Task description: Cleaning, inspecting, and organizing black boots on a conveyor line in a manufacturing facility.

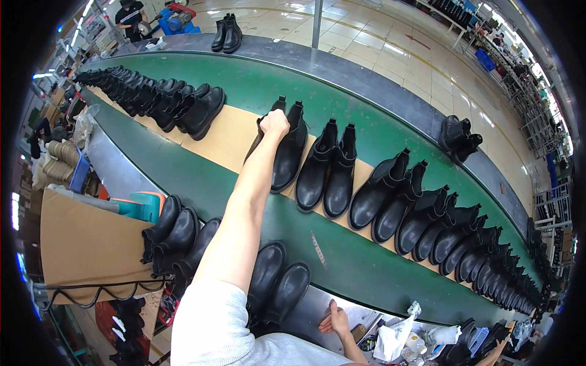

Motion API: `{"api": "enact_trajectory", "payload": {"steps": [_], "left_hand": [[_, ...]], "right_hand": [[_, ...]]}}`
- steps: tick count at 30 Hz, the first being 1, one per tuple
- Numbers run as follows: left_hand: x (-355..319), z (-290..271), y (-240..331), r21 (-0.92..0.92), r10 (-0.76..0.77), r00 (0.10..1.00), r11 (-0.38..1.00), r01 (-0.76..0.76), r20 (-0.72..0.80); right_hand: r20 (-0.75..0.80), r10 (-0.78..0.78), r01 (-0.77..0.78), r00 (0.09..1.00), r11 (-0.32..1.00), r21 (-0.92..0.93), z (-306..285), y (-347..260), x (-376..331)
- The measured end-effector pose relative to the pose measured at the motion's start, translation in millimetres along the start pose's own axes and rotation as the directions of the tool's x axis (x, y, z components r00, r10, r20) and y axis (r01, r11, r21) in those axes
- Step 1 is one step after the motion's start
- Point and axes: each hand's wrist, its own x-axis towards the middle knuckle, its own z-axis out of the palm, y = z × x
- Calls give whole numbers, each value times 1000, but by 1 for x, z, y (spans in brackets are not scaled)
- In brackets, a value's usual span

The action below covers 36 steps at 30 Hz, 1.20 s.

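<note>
- My left hand, upper centre of the frame, is clamped on the top of a black boot.
- That boot stands beneath it (partly hidden by my forearm), just left of a second boot.
- My right hand, lower centre, fingers extended, is well apart from both.

Left hand: I can't make out its fingertips.
Held boot: the arm hides much of it.
Far boots: too tiny for me to count.

Black ankle boots (a glossy pair), upright on tan cardboard
</note>
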Motion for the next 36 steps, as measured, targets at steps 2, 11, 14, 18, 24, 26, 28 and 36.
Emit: {"api": "enact_trajectory", "payload": {"steps": [2,11,14,18,24,26,28,36], "left_hand": [[-7,0,-13,-49,50,995,997,-54,-90],[-192,-101,-35,-57,686,577,621,-782,-444],[-256,-135,-8,148,948,107,157,-977,-298],[-352,-121,37,64,931,-363,-364,-929,32],[-473,-10,20,-340,704,-698,-629,-699,131],[-495,0,3,-391,764,-642,-572,-721,65],[-511,-11,-10,-634,982,-188,-164,-756,-30],[-520,58,-70,-421,56,471,549,722,881]], "right_hand": [[0,7,-7,1000,1000,-2,0,2,-1],[-214,-370,422,904,852,309,-3,47,2],[-552,-435,636,712,732,243,-15,18,-32],[-602,-565,775,564,615,149,-35,13,-80],[-437,-613,745,657,614,259,-11,72,-85],[-333,-527,614,782,558,557,-3,103,-77],[-371,-474,600,798,580,550,1,113,-79],[-247,-224,327,943,768,551,-8,72,-77]]}}
